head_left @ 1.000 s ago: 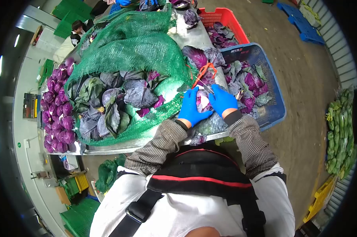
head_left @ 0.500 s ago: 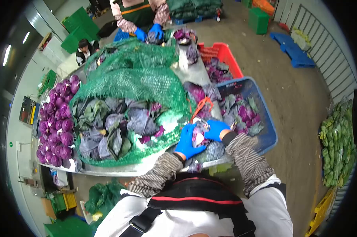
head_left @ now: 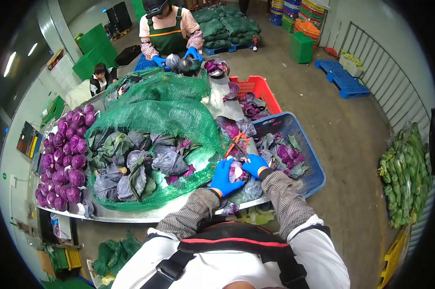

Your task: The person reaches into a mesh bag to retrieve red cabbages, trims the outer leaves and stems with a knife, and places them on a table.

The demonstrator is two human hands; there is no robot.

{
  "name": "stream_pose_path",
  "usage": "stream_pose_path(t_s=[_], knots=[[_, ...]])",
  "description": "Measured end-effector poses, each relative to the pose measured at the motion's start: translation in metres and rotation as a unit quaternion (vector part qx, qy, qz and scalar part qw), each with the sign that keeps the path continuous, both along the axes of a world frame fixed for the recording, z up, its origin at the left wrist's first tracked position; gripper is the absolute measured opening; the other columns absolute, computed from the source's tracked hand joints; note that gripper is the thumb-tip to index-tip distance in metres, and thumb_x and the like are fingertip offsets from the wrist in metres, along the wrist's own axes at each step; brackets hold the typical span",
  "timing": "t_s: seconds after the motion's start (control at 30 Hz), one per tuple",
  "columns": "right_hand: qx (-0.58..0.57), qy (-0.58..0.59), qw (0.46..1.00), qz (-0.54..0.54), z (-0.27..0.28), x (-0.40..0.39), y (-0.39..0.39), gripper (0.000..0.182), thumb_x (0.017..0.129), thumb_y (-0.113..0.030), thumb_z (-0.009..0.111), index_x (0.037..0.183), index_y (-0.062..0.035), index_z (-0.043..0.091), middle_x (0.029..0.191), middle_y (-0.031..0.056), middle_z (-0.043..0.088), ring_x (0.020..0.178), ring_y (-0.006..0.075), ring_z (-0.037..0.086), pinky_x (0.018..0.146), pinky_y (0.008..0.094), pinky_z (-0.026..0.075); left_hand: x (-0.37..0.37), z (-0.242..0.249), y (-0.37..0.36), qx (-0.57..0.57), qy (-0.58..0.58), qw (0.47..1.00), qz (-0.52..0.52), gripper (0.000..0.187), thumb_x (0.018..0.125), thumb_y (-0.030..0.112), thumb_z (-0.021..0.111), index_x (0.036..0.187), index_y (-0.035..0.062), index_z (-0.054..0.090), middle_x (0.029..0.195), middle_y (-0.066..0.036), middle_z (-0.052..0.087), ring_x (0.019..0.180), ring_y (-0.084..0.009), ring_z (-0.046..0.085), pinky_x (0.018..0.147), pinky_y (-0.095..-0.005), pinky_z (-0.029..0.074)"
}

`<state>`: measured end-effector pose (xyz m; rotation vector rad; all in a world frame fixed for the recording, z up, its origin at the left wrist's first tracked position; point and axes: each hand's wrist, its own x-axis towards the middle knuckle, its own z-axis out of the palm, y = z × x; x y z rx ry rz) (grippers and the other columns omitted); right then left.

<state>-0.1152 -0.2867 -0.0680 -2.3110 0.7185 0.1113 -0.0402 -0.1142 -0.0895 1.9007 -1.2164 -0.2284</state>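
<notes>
In the head view, my blue-gloved left hand [head_left: 223,179] is closed around the left side of a red cabbage [head_left: 236,172] with a pale cut face. My right hand [head_left: 256,166], also gloved in blue, grips a knife whose blade [head_left: 240,150] points up and left, above the cabbage. The knife's handle is hidden inside the fist. An orange-red cord [head_left: 241,143] lies just beyond my hands. Grey-purple outer leaves [head_left: 251,190] rest below them at the table edge. Left of my hands, a green mesh sack [head_left: 176,117] spreads over the table with untrimmed cabbages [head_left: 171,161] in it.
Trimmed purple cabbages [head_left: 63,164] line the table's left end. A blue crate [head_left: 315,161] and a red crate [head_left: 270,91] hold loose leaves on the right. Across the table, a co-worker [head_left: 172,36] in blue gloves handles a cabbage. A blue pallet [head_left: 342,79] lies on the floor.
The view has tilted up, showing more of the co-worker and the far floor. My right hand's knife blade now shows plainly above the cabbage; my left hand stays on it.
</notes>
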Motion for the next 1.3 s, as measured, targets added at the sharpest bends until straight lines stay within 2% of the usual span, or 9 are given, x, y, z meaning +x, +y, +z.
stream_pose_path(t_s=[0.23, 0.6, 0.77, 0.87, 0.93, 1.0, 1.13, 1.2, 1.3], knots=[[0.058, -0.018, 0.994, -0.090, -0.014, -0.004, 0.004, 0.046, 0.069, -0.034, 0.062, 0.100, 0.0000, 0.056, 0.092, 0.0223, 0.061, 0.083, 0.0333, 0.062, 0.072, 0.0403, 0.050, 0.001, -0.004, -0.001, -0.003, -0.025, 1.000, 0.000, 0.093, 0.056, 0.035, 0.077, 0.131, 0.0043, 0.030, 0.124, -0.023, 0.035, 0.116, -0.0391, 0.037, 0.099, -0.0428, 0.032], [-0.044, -0.004, 0.999, 0.006, -0.007, -0.006, 0.014, 0.032, 0.075, -0.026, 0.054, 0.100, -0.0049, 0.059, 0.098, 0.0197, 0.060, 0.093, 0.0365, 0.057, 0.080, 0.0443, 0.045, 0.000, -0.009, 0.004, -0.021, -0.056, 0.998, 0.000, 0.091, 0.056, 0.036, 0.076, 0.129, 0.0046, 0.032, 0.119, -0.022, 0.038, 0.111, -0.0385, 0.040, 0.096, -0.0446, 0.033], [-0.059, -0.003, 0.994, -0.090, -0.011, -0.001, 0.012, 0.035, 0.076, -0.030, 0.054, 0.098, -0.0031, 0.057, 0.097, 0.0234, 0.059, 0.091, 0.0379, 0.057, 0.078, 0.0462, 0.045, 0.007, -0.004, -0.007, -0.020, -0.040, 0.999, -0.012, 0.090, 0.057, 0.037, 0.076, 0.128, 0.0044, 0.033, 0.118, -0.022, 0.038, 0.111, -0.0382, 0.039, 0.097, -0.0440, 0.032], [-0.042, -0.014, 0.988, -0.149, -0.051, 0.003, 0.000, 0.037, 0.077, -0.033, 0.053, 0.095, -0.0018, 0.058, 0.095, 0.0243, 0.059, 0.090, 0.0380, 0.057, 0.077, 0.0447, 0.046, 0.003, -0.002, -0.005, -0.028, -0.046, 0.998, -0.023, 0.087, 0.058, 0.036, 0.075, 0.127, 0.0035, 0.033, 0.124, -0.022, 0.037, 0.117, -0.0384, 0.036, 0.100, -0.0432, 0.030], [-0.003, 0.016, 0.997, -0.070, -0.120, 0.003, -0.036, 0.037, 0.076, -0.034, 0.055, 0.092, -0.0009, 0.058, 0.092, 0.0245, 0.059, 0.087, 0.0385, 0.057, 0.075, 0.0434, 0.047, 0.003, 0.002, 0.000, -0.018, -0.057, 0.997, -0.050, 0.087, 0.058, 0.036, 0.075, 0.128, 0.0041, 0.033, 0.126, -0.022, 0.036, 0.119, -0.0380, 0.034, 0.101, -0.0430, 0.029], [-0.010, -0.003, 0.989, -0.145, -0.072, 0.001, -0.020, 0.035, 0.075, -0.031, 0.062, 0.095, -0.0032, 0.058, 0.096, 0.0225, 0.059, 0.089, 0.0383, 0.058, 0.075, 0.0437, 0.048, 0.006, -0.002, -0.002, -0.044, -0.023, 0.998, -0.044, 0.087, 0.058, 0.035, 0.075, 0.128, 0.0047, 0.033, 0.125, -0.021, 0.037, 0.118, -0.0376, 0.035, 0.101, -0.0426, 0.029], [0.019, 0.009, 0.987, -0.159, -0.063, -0.004, -0.017, 0.036, 0.076, -0.033, 0.060, 0.099, -0.0055, 0.055, 0.096, 0.0221, 0.059, 0.090, 0.0384, 0.057, 0.076, 0.0449, 0.046, 0.013, 0.001, 0.001, -0.031, 0.113, 0.993, -0.028, 0.085, 0.058, 0.031, 0.078, 0.127, 0.0052, 0.035, 0.122, -0.018, 0.042, 0.115, -0.0321, 0.041, 0.098, -0.0385, 0.033], [-0.040, 0.009, 0.995, -0.087, -0.039, -0.010, -0.015, 0.037, 0.077, -0.033, 0.060, 0.100, -0.0051, 0.055, 0.098, 0.0223, 0.059, 0.091, 0.0386, 0.056, 0.077, 0.0450, 0.046, 0.014, -0.011, 0.007, -0.079, 0.330, 0.940, -0.025, 0.079, 0.065, 0.022, 0.075, 0.130, 0.0057, 0.033, 0.126, -0.013, 0.042, 0.117, -0.0256, 0.041, 0.099, -0.0349, 0.033], [-0.038, 0.023, 0.995, -0.087, -0.020, -0.025, -0.021, 0.038, 0.078, -0.032, 0.057, 0.103, -0.0042, 0.055, 0.101, 0.0218, 0.058, 0.093, 0.0377, 0.056, 0.079, 0.0446, 0.045, 0.005, 0.014, 0.024, -0.248, 0.692, 0.678, -0.021, 0.070, 0.074, 0.019, 0.065, 0.133, 0.0064, 0.029, 0.129, -0.012, 0.040, 0.118, -0.0249, 0.041, 0.100, -0.0394, 0.034]])
